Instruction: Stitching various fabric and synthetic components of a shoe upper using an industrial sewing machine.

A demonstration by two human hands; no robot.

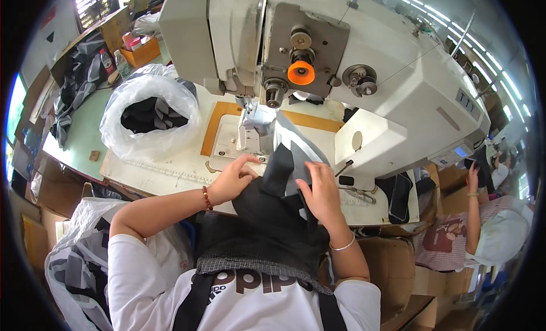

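Observation:
An industrial sewing machine (pixel 236 40) stands in front of me, its needle area above a raised metal work arm (pixel 248 137). Just on my side of it is a black and grey fabric piece (pixel 278 174), its black part hanging toward my lap and its grey part reaching up beside the needle area. My left hand (pixel 232 180), with a beaded bracelet, grips the left edge of the black cloth with bent fingers. On the right side of the piece, my right hand (pixel 323 188) has its thumb and fingers closed on the grey and black layers.
A white plastic bag (pixel 111 129) of dark pieces sits left on the table. Scissors (pixel 361 195) and black cut pieces (pixel 396 197) lie at right. Bottles (pixel 121 64) and an orange box (pixel 142 52) stand far left. Another person (pixel 455 234) works at right.

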